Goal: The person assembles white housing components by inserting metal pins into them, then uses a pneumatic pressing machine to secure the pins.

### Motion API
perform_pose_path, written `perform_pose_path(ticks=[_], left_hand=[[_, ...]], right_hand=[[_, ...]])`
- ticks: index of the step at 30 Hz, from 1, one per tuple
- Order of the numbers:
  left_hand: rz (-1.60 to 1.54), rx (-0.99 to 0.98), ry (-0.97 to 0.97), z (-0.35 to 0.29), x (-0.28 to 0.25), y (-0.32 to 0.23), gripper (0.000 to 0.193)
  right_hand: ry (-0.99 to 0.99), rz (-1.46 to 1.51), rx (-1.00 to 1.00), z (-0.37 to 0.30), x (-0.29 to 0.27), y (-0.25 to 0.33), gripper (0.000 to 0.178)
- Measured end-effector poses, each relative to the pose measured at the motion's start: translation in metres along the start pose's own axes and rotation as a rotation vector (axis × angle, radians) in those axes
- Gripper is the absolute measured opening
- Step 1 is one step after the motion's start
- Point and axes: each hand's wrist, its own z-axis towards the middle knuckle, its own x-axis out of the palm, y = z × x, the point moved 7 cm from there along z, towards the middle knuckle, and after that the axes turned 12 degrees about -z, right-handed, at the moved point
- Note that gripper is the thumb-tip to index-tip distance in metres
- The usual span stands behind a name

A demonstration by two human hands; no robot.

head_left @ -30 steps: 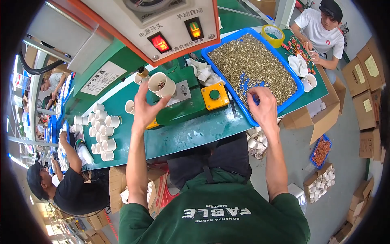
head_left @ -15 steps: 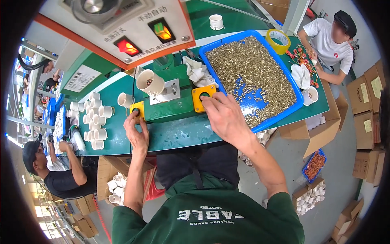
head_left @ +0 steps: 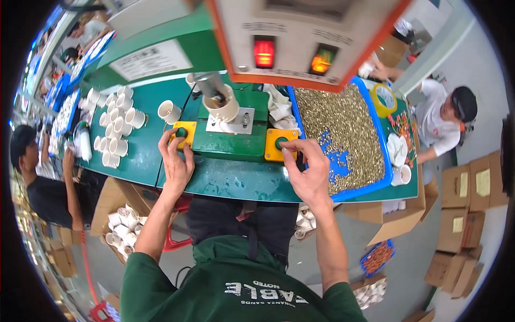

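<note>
A green bench press (head_left: 230,144) stands before me, with a white plastic cup-shaped fitting (head_left: 224,110) on its metal plate. The press's metal ram (head_left: 210,86) reaches down into the fitting's mouth; brassy bits show inside. My left hand (head_left: 177,163) rests at the left yellow button box (head_left: 189,140), fingers apart around its green button (head_left: 181,132). My right hand (head_left: 310,169) is at the right yellow button box (head_left: 273,153), index fingertip by its green button (head_left: 281,141), thumb just below. Its other fingers are curled, and I see nothing held in either hand.
Several white fittings (head_left: 120,126) stand on the bench's left, one (head_left: 169,111) nearer the press. At right are a blue tray (head_left: 342,197) of small brass pieces, yellow tape (head_left: 383,100) and a white cloth (head_left: 397,149). Co-workers sit at both sides. An orange-edged control box (head_left: 292,53) overhangs.
The view has turned, so the press and control box appear farther right. The ram now reaches into the fitting. My right fingers have shifted and curled beside the button; my left hand stays at its box.
</note>
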Motion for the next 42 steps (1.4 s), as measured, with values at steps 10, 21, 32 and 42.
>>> perform_pose_path(ticks=[10, 21, 32, 42], left_hand=[[-0.036, -0.037, -0.023, 0.002, -0.005, 0.001, 0.039], [-0.223, -0.073, -0.046, 0.004, -0.001, 0.002, 0.035], [-0.326, -0.097, -0.077, 0.011, -0.013, 0.005, 0.035], [-0.42, -0.125, -0.058, 0.009, -0.012, 0.009, 0.036]], right_hand=[[0.029, 0.109, -0.062, 0.041, 0.023, 0.04, 0.01], [0.12, -0.036, -0.115, 0.092, 0.04, 0.09, 0.014], [0.374, -0.405, 0.032, 0.121, 0.062, 0.099, 0.016], [0.359, -0.449, 0.069, 0.111, 0.054, 0.109, 0.012]])
